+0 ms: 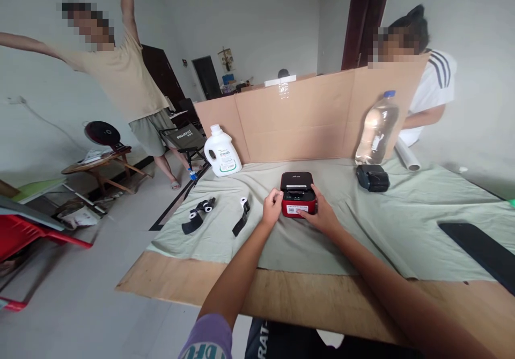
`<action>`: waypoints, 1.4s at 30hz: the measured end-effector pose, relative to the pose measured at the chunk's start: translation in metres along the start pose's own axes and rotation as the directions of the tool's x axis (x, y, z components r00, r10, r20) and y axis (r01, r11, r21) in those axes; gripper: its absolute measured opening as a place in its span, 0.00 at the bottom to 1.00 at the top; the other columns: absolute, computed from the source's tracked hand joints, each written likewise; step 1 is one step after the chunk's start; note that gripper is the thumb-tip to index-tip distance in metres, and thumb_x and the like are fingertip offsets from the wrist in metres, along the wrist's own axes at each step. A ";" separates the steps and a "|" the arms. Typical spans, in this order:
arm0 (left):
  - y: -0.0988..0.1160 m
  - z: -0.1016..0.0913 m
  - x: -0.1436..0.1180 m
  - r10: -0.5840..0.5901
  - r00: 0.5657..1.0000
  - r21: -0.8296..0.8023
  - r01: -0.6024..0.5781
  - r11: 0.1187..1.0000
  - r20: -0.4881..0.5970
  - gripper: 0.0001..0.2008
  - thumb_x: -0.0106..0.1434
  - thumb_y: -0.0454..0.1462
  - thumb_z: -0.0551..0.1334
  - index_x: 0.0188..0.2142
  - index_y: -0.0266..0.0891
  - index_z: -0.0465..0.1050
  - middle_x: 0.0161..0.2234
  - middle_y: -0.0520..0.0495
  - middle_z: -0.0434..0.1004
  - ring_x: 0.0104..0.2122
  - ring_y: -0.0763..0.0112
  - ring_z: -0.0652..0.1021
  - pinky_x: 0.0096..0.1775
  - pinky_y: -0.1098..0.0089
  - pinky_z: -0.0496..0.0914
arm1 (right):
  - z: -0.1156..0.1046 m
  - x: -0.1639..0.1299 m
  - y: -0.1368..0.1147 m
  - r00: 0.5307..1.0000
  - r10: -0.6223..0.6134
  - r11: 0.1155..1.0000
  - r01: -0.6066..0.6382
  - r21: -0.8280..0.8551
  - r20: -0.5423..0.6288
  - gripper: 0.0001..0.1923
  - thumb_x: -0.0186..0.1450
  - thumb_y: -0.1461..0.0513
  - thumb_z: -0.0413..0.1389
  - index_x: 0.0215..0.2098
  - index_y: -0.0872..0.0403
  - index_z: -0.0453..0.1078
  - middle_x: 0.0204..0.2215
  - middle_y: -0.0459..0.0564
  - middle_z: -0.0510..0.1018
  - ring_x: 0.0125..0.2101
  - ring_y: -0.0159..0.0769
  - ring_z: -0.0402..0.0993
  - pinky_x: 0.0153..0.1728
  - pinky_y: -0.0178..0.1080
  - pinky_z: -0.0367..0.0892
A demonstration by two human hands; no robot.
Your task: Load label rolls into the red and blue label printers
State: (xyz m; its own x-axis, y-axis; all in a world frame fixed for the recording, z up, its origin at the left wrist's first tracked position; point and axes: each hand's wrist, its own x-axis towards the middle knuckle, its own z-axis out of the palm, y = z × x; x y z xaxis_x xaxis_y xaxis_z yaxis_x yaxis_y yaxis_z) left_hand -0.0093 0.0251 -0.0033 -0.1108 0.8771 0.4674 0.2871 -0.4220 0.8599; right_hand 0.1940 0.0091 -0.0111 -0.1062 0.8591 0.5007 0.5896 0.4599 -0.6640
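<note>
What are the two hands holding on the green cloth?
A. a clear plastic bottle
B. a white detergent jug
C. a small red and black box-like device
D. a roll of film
C: the left hand and the right hand grip either side of the small red and black device; the white jug and the clear bottle stand apart, farther back.

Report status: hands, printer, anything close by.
Left hand and right hand grip the red printer on the cloth. Paper roll just left of it, apart. Black printer behind.
</note>
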 end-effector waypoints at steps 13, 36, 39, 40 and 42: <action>0.002 -0.001 -0.007 0.030 0.999 0.082 -0.028 0.996 -0.024 0.15 0.72 0.44 0.52 0.45 0.40 0.75 0.35 0.47 0.81 0.37 0.66 0.79 0.43 0.68 0.71 | -0.043 0.061 -0.006 0.998 -0.060 0.998 0.059 -0.033 -0.018 0.17 0.68 0.56 0.51 0.50 0.50 0.77 0.45 0.55 0.82 0.40 0.44 0.78 0.42 0.47 0.74; -0.002 -0.003 -0.005 0.057 0.998 0.051 -0.058 0.997 0.032 0.14 0.72 0.42 0.53 0.49 0.43 0.74 0.35 0.48 0.80 0.34 0.67 0.78 0.40 0.69 0.69 | -0.026 0.104 -0.025 0.937 0.298 0.947 -0.314 0.065 0.182 0.06 0.58 0.64 0.54 0.35 0.51 0.64 0.29 0.48 0.83 0.31 0.38 0.77 0.37 0.40 0.70; -0.002 -0.003 -0.005 0.045 0.998 0.056 -0.047 0.997 0.034 0.14 0.72 0.43 0.53 0.49 0.44 0.74 0.35 0.48 0.80 0.34 0.66 0.78 0.39 0.69 0.69 | -0.032 0.115 -0.031 0.919 0.221 0.975 -0.219 -0.042 0.327 0.09 0.58 0.67 0.53 0.37 0.52 0.69 0.33 0.50 0.85 0.33 0.38 0.78 0.36 0.39 0.71; -0.001 -0.003 -0.005 0.043 0.999 0.058 -0.045 0.997 0.033 0.14 0.72 0.43 0.53 0.49 0.44 0.74 0.36 0.48 0.81 0.34 0.66 0.78 0.39 0.69 0.69 | -0.032 0.120 -0.035 0.909 0.178 0.981 -0.135 -0.137 0.377 0.10 0.57 0.68 0.54 0.36 0.52 0.71 0.35 0.50 0.85 0.35 0.39 0.79 0.38 0.39 0.71; 0.000 -0.004 -0.005 0.043 0.998 0.065 -0.045 0.997 0.034 0.14 0.72 0.43 0.53 0.49 0.44 0.74 0.36 0.48 0.81 0.34 0.66 0.78 0.39 0.69 0.69 | -0.026 0.132 -0.041 0.868 0.116 0.955 0.037 -0.296 0.482 0.11 0.55 0.70 0.56 0.33 0.51 0.75 0.37 0.49 0.85 0.39 0.40 0.79 0.42 0.39 0.70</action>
State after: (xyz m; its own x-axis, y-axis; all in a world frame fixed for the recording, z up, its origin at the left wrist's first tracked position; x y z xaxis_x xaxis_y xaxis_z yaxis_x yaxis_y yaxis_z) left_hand -0.0122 0.0201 -0.0053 -0.0654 0.8654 0.4968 0.3530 -0.4456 0.8227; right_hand 0.1768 0.0981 0.0966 -0.4100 0.9076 0.0901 0.7956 0.4042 -0.4512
